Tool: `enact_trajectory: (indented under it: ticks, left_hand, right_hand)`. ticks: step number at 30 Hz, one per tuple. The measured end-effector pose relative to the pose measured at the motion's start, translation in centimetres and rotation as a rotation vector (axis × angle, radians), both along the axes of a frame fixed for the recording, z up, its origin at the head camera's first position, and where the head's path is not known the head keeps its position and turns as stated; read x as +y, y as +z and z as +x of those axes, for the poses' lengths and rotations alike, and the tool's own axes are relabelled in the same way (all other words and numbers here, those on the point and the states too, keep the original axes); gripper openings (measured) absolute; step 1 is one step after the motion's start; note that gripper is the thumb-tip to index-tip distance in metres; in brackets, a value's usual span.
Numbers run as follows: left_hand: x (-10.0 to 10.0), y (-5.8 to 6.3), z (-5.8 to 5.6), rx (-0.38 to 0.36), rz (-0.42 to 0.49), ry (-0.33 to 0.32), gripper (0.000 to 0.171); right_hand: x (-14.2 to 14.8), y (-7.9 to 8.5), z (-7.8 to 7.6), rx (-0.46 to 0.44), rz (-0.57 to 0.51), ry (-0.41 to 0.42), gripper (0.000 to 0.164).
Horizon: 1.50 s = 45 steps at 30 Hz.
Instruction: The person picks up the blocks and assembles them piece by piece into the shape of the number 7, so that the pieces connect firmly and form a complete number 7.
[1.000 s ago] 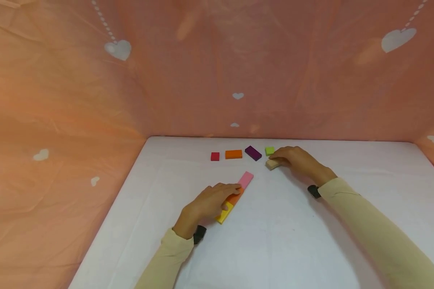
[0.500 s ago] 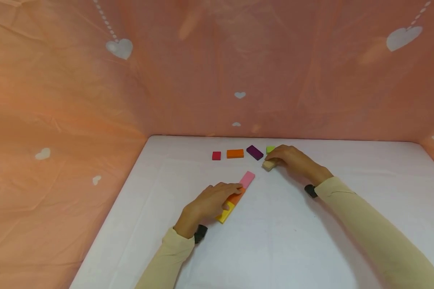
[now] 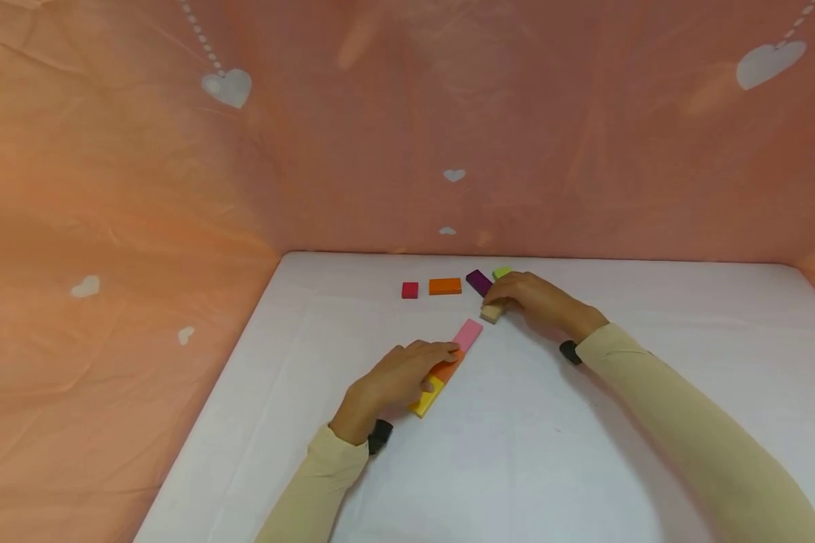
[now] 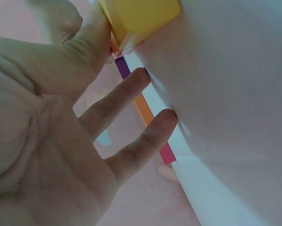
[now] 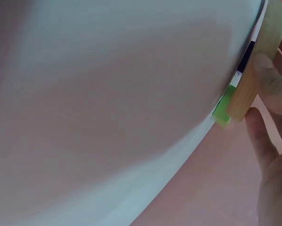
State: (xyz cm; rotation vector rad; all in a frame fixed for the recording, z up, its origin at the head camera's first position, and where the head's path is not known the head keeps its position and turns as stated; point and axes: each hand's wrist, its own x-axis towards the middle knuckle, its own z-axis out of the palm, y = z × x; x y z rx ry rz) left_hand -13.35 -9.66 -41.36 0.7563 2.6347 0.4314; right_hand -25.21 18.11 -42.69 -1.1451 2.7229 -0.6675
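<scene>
My left hand (image 3: 390, 375) rests over a slanted row of three flat blocks. The row runs from a pink block (image 3: 469, 335) through an orange block (image 3: 447, 368), partly covered by the fingers, to a yellow block (image 3: 421, 409). In the left wrist view, the thumb touches the yellow block (image 4: 141, 19), while two straight fingers reach past it close to the tabletop. My right hand (image 3: 539, 300) grips a plain wooden block (image 3: 492, 312) between thumb and fingers, just beyond the pink end and apart from it. The right wrist view shows this wooden block (image 5: 272, 30) lengthwise.
Along the back of the white table (image 3: 530, 452) lie a red square block (image 3: 410, 290), another orange block (image 3: 444, 286), a purple block (image 3: 478, 281) and a green block (image 3: 500, 272). The right hand partly hides the last two. An orange cloth (image 3: 353, 151) with hearts stands behind.
My right hand has moved left with the wooden block, bringing it closer to the pink end and partly covering the purple block. The left hand has stayed on the row.
</scene>
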Motion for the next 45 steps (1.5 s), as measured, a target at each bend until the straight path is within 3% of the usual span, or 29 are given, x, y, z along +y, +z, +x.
enact_trajectory:
  ticks: [7, 45]
  left_hand:
    - [0.2, 0.0, -0.2, -0.004, -0.035, 0.007, 0.068]
    - [0.0, 0.1, 0.0, -0.024, -0.01, 0.017, 0.069]
  right_hand:
    - [-0.9, 0.1, -0.4, 0.013, -0.01, 0.049, 0.024]
    - [-1.8, 0.1, 0.1, 0.051, -0.018, 0.097, 0.027]
